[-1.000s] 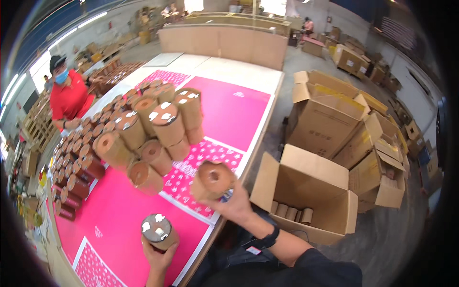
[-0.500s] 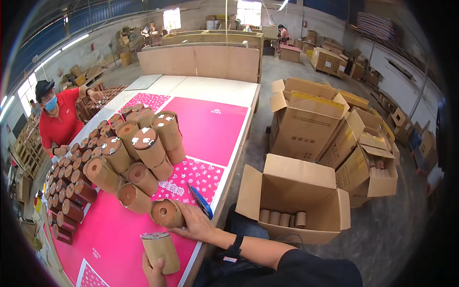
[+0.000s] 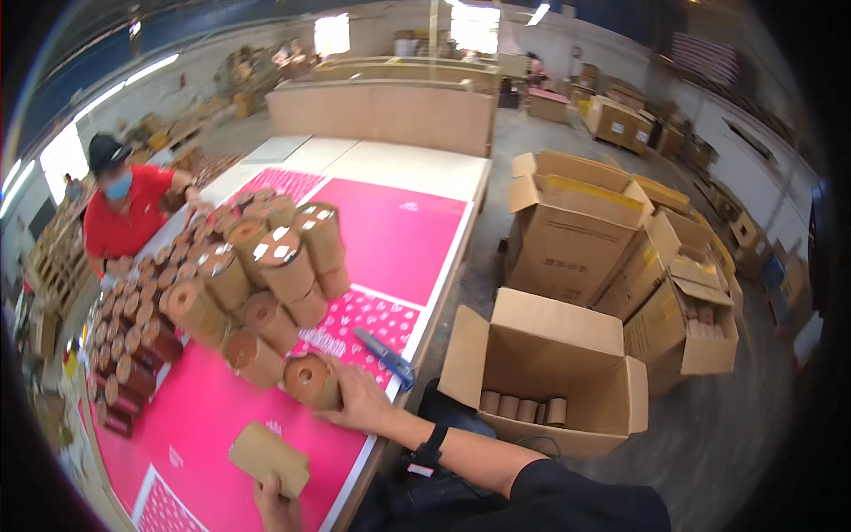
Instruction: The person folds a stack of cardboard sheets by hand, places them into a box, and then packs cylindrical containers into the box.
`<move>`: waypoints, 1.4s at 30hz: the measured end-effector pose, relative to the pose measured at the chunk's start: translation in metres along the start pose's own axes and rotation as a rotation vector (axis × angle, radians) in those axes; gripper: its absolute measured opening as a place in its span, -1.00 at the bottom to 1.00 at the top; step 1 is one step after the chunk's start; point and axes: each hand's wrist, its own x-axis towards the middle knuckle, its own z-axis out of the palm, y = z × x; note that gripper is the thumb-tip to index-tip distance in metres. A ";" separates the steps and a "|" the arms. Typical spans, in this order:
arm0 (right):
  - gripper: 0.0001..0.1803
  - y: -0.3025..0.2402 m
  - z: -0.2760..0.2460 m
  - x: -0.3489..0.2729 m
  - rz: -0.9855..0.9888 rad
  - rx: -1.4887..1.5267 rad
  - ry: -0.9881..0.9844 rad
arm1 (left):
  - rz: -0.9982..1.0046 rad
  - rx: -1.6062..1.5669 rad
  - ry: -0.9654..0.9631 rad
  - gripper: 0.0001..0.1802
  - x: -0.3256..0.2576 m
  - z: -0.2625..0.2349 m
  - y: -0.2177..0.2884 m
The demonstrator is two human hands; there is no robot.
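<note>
In my left hand [image 3: 278, 504] is a cylinder wrapped in brown paper [image 3: 269, 457], tilted over the pink sheet, its round end turned out of sight. My right hand [image 3: 363, 399] curls round the side of another paper-wrapped cylinder [image 3: 326, 383], whose reddish-brown end with a central hole faces up. Beyond it stands a cluster of similar wrapped cylinders [image 3: 282, 277], some stacked and some with white patches on top. A blue utility knife [image 3: 386, 358] lies beside my right hand, near the table's right edge.
Dark red-brown cylinders [image 3: 135, 372] crowd the table's left side, where a person in a red shirt [image 3: 128, 213] stands. Pink printed sheets [image 3: 390, 222] cover much of the table. Right of it, an open carton [image 3: 554, 341] holds several brown cylinders; more cartons [image 3: 567, 239] stand behind.
The cylinder in my left hand has tipped from nearly upright to leaning left, hiding its grey end. My right hand stays on its cylinder. The person's far hand has come nearer the cylinders.
</note>
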 end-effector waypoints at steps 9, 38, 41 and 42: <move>-0.15 -0.042 -0.048 0.001 0.845 1.663 -0.460 | 0.313 0.507 0.126 -0.15 -0.016 -0.020 -0.020; -0.20 -0.055 -0.057 -0.026 0.882 1.301 -0.428 | -0.452 -0.530 -0.053 0.03 -0.003 0.014 0.037; -0.28 -0.056 -0.053 -0.026 0.868 1.341 -0.461 | -0.435 -0.462 -0.014 0.02 -0.010 0.012 0.039; -0.29 -0.052 -0.052 -0.025 0.869 1.291 -0.426 | -0.433 -0.449 -0.013 0.02 -0.010 0.009 0.038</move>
